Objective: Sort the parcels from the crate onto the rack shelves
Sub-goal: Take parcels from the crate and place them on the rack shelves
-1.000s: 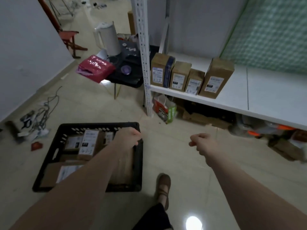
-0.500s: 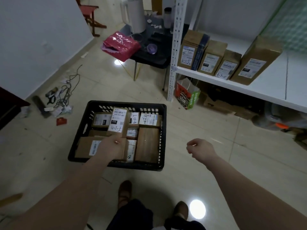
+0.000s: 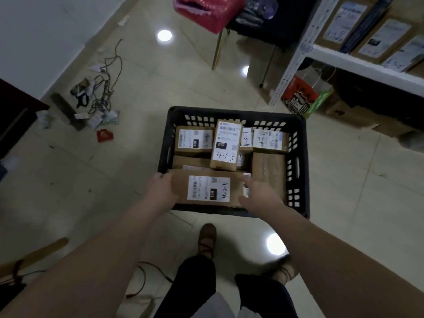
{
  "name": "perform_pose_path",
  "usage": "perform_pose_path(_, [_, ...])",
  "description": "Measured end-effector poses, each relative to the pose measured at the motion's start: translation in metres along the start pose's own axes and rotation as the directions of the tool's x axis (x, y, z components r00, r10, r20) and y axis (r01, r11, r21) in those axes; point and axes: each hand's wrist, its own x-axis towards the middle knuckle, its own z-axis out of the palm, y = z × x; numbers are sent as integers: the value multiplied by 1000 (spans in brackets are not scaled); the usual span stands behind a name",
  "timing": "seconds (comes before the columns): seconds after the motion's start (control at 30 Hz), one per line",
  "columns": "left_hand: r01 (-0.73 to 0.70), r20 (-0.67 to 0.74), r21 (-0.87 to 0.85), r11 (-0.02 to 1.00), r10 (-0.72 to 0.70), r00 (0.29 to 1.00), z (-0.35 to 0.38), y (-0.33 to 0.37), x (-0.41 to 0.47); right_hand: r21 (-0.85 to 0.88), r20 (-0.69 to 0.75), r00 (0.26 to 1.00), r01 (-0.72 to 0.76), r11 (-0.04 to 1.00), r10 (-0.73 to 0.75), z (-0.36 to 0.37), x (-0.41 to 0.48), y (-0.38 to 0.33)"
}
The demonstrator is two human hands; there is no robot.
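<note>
A black plastic crate (image 3: 298, 161) stands on the floor in front of me, filled with several brown cardboard parcels bearing white labels. At its near side lies a wide parcel (image 3: 206, 188) with a label marked 4-2-11. My left hand (image 3: 160, 191) grips that parcel's left end and my right hand (image 3: 259, 196) holds its right end. A taller parcel (image 3: 226, 145) marked 4-3-5 lies further back in the crate. The white rack shelf (image 3: 358, 63) at the upper right carries several upright labelled parcels (image 3: 380, 40).
A small dark table (image 3: 254, 21) with a red bag (image 3: 206, 10) stands beyond the crate. Cables and scraps (image 3: 96, 102) litter the floor at left. A printed bag (image 3: 302, 97) and cardboard boxes (image 3: 358, 113) sit under the rack. My feet are near the crate.
The view has tilted down and closer to the crate. My right hand has come from the air at right down onto the near parcel's right end; my left hand now grips its left end.
</note>
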Motion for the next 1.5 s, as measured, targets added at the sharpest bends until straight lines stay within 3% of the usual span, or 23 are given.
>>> perform_pose_path(0.2, [-61,99,7,998,60,993,14,-51,38,2,13,998,-64,998,64,44,26,-28])
perform_pose_path(0.4, [124,173,-297,947,-74,982,33,-54,58,293,4,952,-293,910,305,65,38,-12])
perform_pose_path(0.5, [236,221,-414,879,-154,963,39,-51,63,471,59,917,-374,799,394,74,48,-4])
perform_pose_path(0.6, [305,241,-503,809,-208,948,40,-47,68,674,145,899,-396,624,413,77,54,-1])
perform_pose_path(0.77, [382,269,-581,718,-273,924,39,-43,70,842,232,830,-433,323,507,73,52,16])
perform_pose_path(0.93, [384,264,-711,589,-282,922,29,-37,59,910,177,845,-336,242,505,58,28,32])
perform_pose_path(1.0, [380,271,-757,531,-274,923,21,-32,49,944,158,857,-278,181,490,48,17,36])
perform_pose_path(1.1, [356,288,-797,489,-210,934,4,-18,31,975,167,923,-207,82,348,35,-1,41])
perform_pose_path(1.2, [270,221,-831,486,-155,963,-20,6,12,987,148,956,-160,31,253,20,-19,45])
perform_pose_path(1.33, [120,106,-877,465,-57,993,-60,36,-6,991,113,966,-125,36,231,-3,-41,38])
perform_pose_path(1.5, [-63,-53,-960,274,44,998,-90,70,-21,993,40,962,-9,-115,271,-19,-59,22])
